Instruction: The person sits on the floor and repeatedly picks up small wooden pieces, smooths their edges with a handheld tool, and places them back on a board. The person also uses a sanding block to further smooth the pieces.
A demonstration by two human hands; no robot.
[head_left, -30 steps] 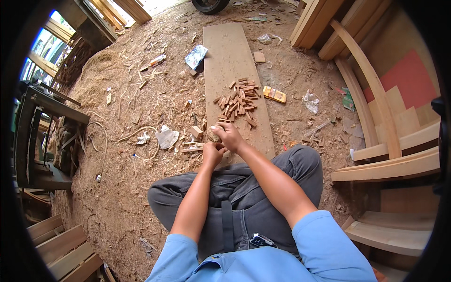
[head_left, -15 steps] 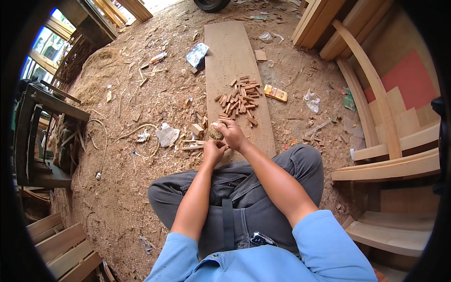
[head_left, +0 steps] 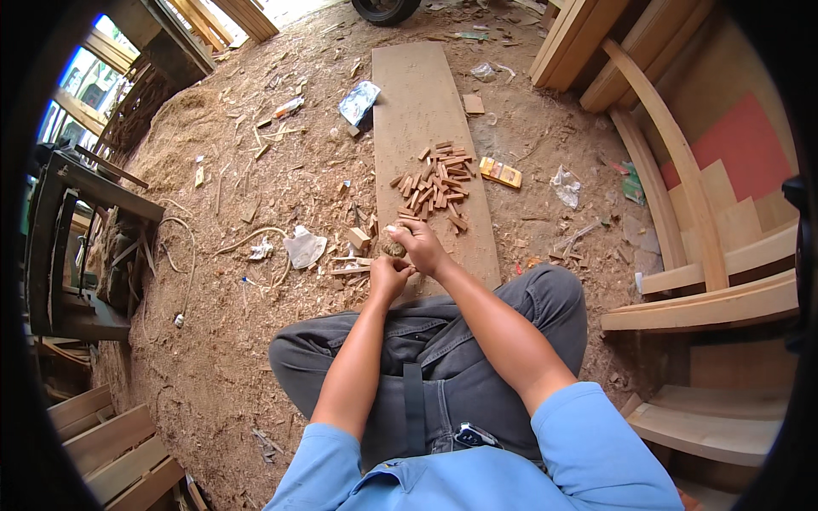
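Observation:
Both my hands meet over the near part of a long wooden board (head_left: 413,94) on the ground. My left hand (head_left: 390,278) is closed, its fingertips pinched together; what they hold is too small to make out. Just above it, my right hand (head_left: 421,245) is closed with the thumb pointing left; its grip is partly hidden. A round, rough brownish object (head_left: 393,246) shows between the two hands, against the right hand's fingers. Past my hands, a loose heap of small reddish-brown wooden blocks (head_left: 436,180) lies on the board.
Wood shavings cover the ground (head_left: 204,281). A yellow packet (head_left: 500,172) lies right of the board, a blue-white packet (head_left: 359,102) at its left edge. Pale offcuts (head_left: 359,238) and a white scrap (head_left: 304,247) lie to the left. Timber frames (head_left: 707,307) stand at the right.
Hardly anything differs. My right hand has shifted slightly, and a bit more of the round brownish object shows. The block heap looks the same.

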